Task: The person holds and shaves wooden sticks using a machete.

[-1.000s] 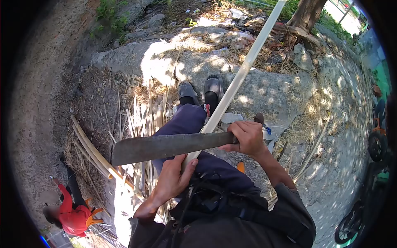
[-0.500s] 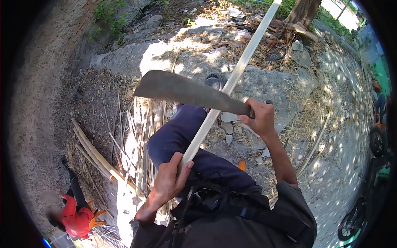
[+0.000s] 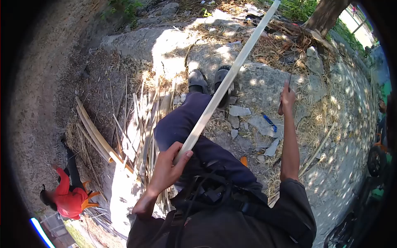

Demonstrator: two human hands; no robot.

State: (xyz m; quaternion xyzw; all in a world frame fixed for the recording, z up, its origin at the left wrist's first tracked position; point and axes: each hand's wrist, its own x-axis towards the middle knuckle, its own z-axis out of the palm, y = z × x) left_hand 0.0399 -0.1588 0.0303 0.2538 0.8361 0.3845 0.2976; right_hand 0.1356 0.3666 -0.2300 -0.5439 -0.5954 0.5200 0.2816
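My left hand (image 3: 170, 167) is closed around the near end of a long pale bamboo strip (image 3: 225, 86). The strip slants up and away to the top right, crossing over my knee and shoe. Out to the right, my right hand (image 3: 288, 99) grips the handle of a machete (image 3: 289, 79). Its blade is seen nearly edge-on as a thin dark line pointing away from me, apart from the strip. On the stones left of that forearm lies a blue object (image 3: 269, 122), possibly a cutter.
Split strips (image 3: 147, 136) lie in a heap left of my legs, beside thicker bamboo lengths (image 3: 95, 134). A person in red (image 3: 68, 198) sits on an orange chair at lower left. A stone ledge (image 3: 264, 84) and a tree trunk (image 3: 326, 16) are ahead; wheels (image 3: 376, 161) stand at right.
The machete has swung right, away from across the strip, and its blade has turned from broadside to edge-on. My left hand keeps its hold. The blue object and both shoes now show.
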